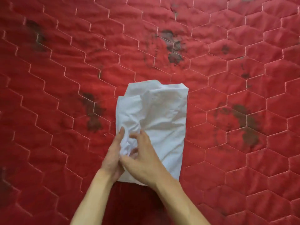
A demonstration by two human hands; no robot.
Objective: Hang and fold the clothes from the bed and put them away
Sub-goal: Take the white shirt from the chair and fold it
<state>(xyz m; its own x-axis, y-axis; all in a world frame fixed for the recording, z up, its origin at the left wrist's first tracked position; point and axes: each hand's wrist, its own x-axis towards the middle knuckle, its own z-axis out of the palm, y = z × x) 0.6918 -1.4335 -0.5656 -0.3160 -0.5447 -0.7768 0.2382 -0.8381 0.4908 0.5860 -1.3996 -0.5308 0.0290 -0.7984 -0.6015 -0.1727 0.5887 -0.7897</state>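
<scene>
In the head view, the one white garment (159,114) to be seen lay near the middle of the red quilted bedspread (61,75), which filled the picture with its hexagon stitching and dark flower-like patches (94,111). The garment was already laid into a rough upright rectangle. Its far end was fairly square with layered edges showing, and its right side was flat, but its near left corner was puckered into creases that ran toward the hands. Both bare forearms reached in from the bottom of the frame and met at that corner. The right hand (144,161) lay on top of the cloth with its fingers (135,135) curled, pinching a small bunch of white fabric against the thumb. The left hand (113,153) stood on edge against the garment's left border, touching the same bunch. Its fingers looked fairly straight, but cloth and the other hand hid enough that I could not tell whether it gripped or only steadied. The step in hand appeared to be the folding of this piece, part way through: the shape was made, the near corner not yet tidy. The next move would seem to call for easing the gathered cloth flat or tucking it under, then bringing the near end over the far end without dragging the loose layers askew. No hanger, wardrobe or other clothing was in view.
</scene>
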